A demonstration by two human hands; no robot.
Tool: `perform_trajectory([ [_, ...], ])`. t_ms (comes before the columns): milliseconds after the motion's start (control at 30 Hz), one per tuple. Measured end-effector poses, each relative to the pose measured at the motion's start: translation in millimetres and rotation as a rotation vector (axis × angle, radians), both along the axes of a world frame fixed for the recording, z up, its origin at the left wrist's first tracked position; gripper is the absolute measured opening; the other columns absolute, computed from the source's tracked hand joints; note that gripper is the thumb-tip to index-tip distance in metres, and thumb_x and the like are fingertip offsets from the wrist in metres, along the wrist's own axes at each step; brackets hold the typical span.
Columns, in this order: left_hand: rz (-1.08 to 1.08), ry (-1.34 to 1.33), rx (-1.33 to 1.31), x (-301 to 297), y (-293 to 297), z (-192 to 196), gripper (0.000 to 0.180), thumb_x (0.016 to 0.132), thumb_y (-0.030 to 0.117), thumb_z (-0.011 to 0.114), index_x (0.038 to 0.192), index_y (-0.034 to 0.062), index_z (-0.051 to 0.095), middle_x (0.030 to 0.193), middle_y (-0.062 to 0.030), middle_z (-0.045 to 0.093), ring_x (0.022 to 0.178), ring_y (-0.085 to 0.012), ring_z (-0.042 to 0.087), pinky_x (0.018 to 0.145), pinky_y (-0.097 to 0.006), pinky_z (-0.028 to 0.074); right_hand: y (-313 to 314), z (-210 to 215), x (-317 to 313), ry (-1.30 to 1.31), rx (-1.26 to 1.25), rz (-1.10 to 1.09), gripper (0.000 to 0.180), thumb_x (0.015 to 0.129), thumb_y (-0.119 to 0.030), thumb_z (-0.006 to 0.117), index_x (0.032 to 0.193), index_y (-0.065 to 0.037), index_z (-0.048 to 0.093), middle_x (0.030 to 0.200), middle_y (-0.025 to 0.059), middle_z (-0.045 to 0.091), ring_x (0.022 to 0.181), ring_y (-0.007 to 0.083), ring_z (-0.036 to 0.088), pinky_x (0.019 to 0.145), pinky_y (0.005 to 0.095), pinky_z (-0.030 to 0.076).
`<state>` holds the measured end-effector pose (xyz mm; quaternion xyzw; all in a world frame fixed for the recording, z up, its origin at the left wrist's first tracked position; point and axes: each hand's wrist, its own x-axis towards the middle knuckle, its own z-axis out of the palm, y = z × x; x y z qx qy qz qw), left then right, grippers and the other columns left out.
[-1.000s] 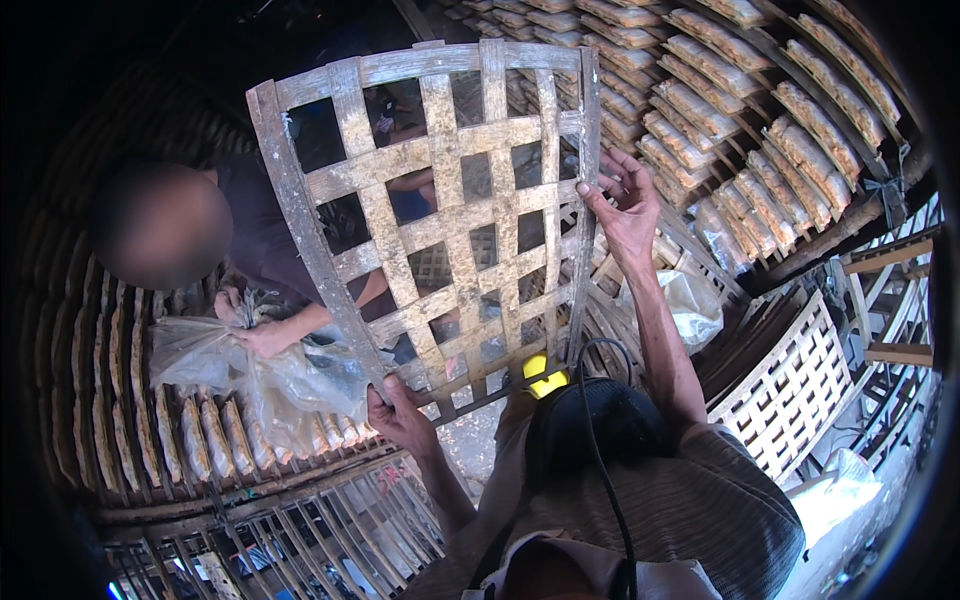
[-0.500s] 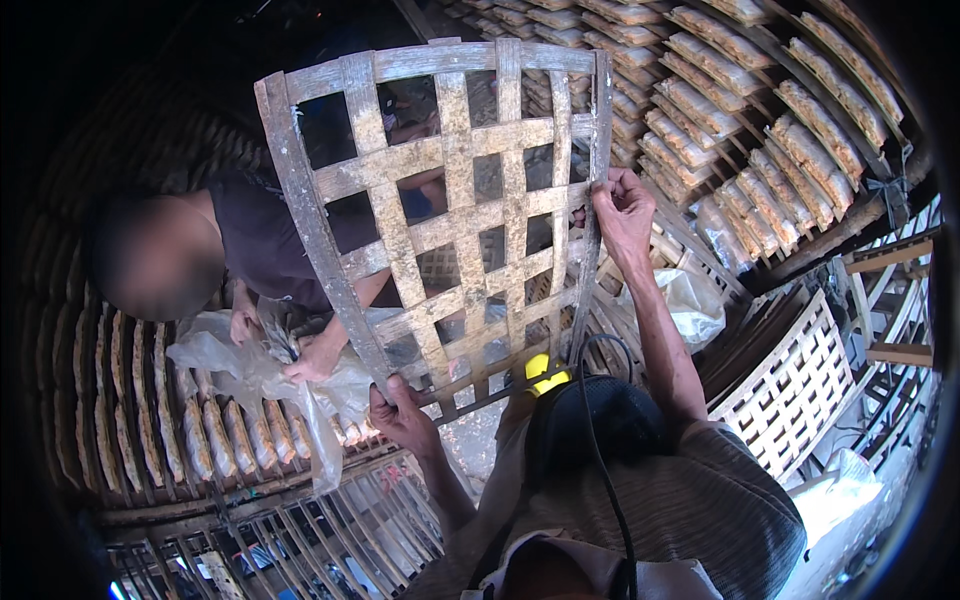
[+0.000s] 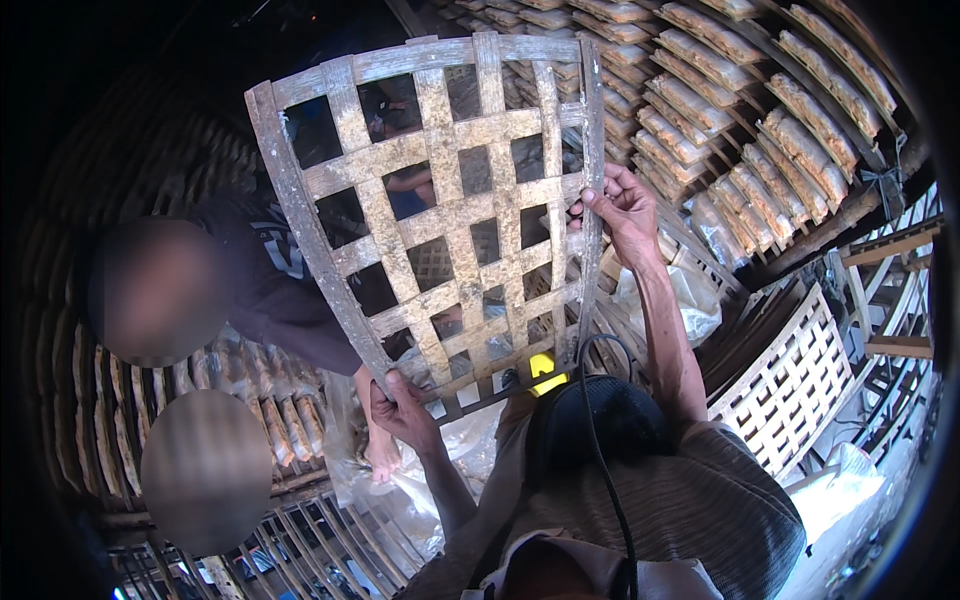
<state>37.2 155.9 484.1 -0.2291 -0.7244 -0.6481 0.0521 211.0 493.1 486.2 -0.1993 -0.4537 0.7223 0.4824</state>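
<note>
Racks [image 3: 760, 110] of drying cakes all around.

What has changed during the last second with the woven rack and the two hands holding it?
The bamboo lattice rack has been lifted higher and tipped more upright, so it now covers more of the other person behind it. That person's arm has drawn back from the plastic bag. Unchanged: the left hand still grips the bottom corner, and the right hand the right edge.

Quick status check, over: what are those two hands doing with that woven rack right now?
Left hand grips woven bamboo rack at lower corner. Right hand holds its right edge. Rack raised, tilted. Another person crouched behind it.
</note>
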Motion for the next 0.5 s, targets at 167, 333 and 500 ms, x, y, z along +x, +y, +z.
perform_trajectory([
  [167, 0.005, -0.064, 0.022, 0.6, 0.4, -1.6, 0.037, 0.108, 0.033, 0.060, 0.081, 0.0071, 0.059, 0.061, 0.0032, 0.049, 0.055, -0.0039, 0.044, 0.053, -0.023, 0.041, -0.3, -0.8, 8.2, 0.110, -0.123, 0.127, 0.041, 0.100, 0.001, 0.065, 0.139, 0.004, 0.052, 0.112, 0.0123, 0.072, 0.086, 0.0191, 0.075, 0.072, 0.0377, 0.068],
  [333, -0.032, -0.098, 0.107, 0.1, 1.5, -4.9, 0.037, 0.106, 0.027, 0.063, 0.075, 0.0089, 0.053, 0.062, 0.0048, 0.045, 0.057, -0.0039, 0.038, 0.053, -0.024, 0.027, -0.5, 1.8, 12.3, -0.022, -0.009, 0.141, 0.039, 0.098, -0.003, 0.070, 0.135, 0.002, 0.059, 0.109, 0.0103, 0.075, 0.087, 0.0180, 0.074, 0.081, 0.0353, 0.063],
  [500, -0.028, -0.099, 0.083, 5.5, 6.3, 1.4, 0.037, 0.107, 0.025, 0.062, 0.075, 0.0086, 0.052, 0.061, 0.0046, 0.045, 0.057, -0.0038, 0.038, 0.053, -0.024, 0.030, 10.9, -14.2, 20.2, 0.034, -0.100, 0.260, 0.035, 0.097, -0.002, 0.071, 0.131, 0.000, 0.062, 0.109, 0.0090, 0.075, 0.092, 0.0172, 0.073, 0.088, 0.0334, 0.060],
])
